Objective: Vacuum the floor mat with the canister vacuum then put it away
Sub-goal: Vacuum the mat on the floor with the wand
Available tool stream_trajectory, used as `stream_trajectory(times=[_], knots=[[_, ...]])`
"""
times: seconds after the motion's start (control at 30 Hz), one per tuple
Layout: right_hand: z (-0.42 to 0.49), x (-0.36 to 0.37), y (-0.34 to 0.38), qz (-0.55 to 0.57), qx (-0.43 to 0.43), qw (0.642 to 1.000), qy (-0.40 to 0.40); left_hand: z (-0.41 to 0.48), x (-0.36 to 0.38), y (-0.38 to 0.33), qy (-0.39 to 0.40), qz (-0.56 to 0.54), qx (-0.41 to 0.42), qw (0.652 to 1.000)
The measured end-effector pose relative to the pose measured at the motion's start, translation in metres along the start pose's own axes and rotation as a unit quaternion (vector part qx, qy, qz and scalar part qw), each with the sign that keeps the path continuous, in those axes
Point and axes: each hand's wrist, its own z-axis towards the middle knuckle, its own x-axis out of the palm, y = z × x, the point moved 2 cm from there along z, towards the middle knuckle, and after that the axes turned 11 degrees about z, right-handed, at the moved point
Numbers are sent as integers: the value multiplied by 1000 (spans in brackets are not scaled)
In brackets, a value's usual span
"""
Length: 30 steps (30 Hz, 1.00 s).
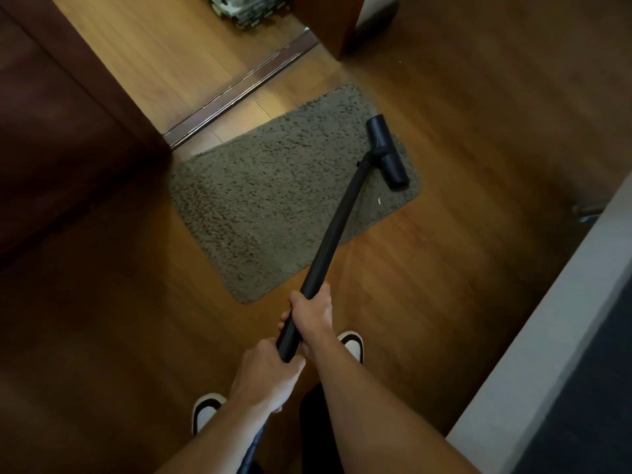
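Both hands grip black vacuum wand [333,230]: right hand [313,311] higher up, left hand [265,374] at near end w/ hose. Floor nozzle [387,150] sits on right edge of grey shaggy mat [266,200], on wood floor [478,131]. Slippers [205,410] below.

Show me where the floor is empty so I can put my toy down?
Bare wood left of the mat, beside the dark door, and right of it. Crowded: the nozzle, and near the hands and shoes.
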Motion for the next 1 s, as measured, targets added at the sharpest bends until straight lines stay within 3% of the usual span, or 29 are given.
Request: stream_trajectory(times=[0.63,1.0], knots=[[-63,39,-66,10,35,999,24,-40,-21,85,41,8,-27,999],[-69,34,-59,1,37,999,30,-53,-22,75,51,18,-38,998]])
